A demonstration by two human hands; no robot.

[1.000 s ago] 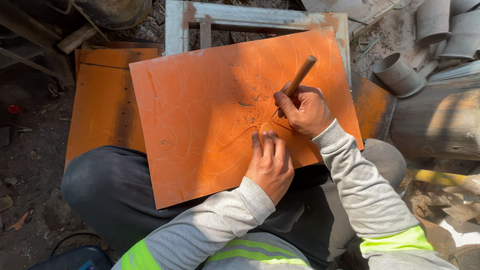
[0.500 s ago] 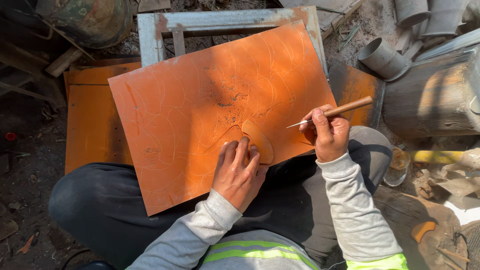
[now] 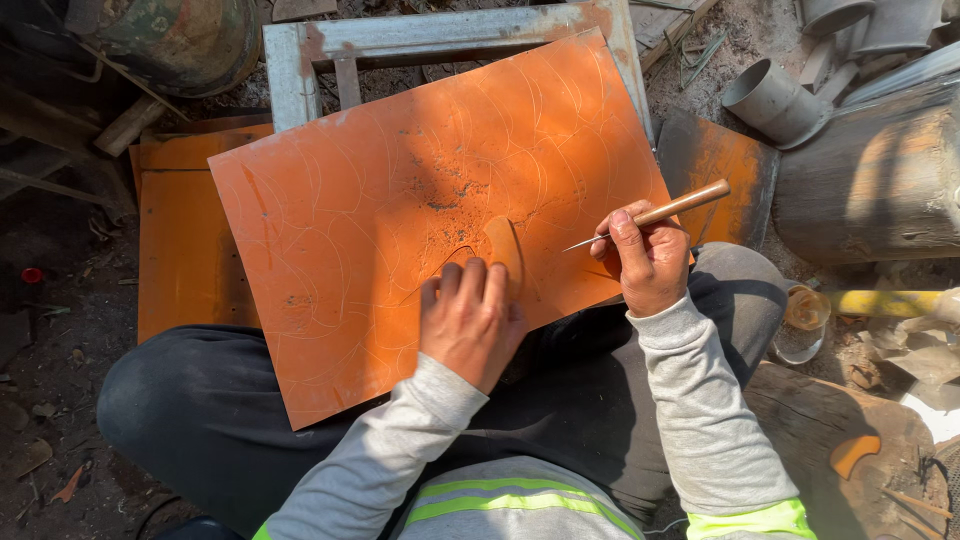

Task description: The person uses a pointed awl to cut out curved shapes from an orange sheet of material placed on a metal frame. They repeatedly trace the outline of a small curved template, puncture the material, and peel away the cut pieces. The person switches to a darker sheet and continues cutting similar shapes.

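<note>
Since half a second ago the right hand, fingers pinching a wooden-handled scriber, has lifted its tip off the orange sheet on the lap, while the left hand presses fingers together beside a small template.

An outdoor craft workshop: dirt ground, stacked orange sheets, grey pipe pieces, metal frame.

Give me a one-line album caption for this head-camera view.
Left hand steadies an orange sheet on the lap while the right hand holds a wooden-handled scriber.
</note>
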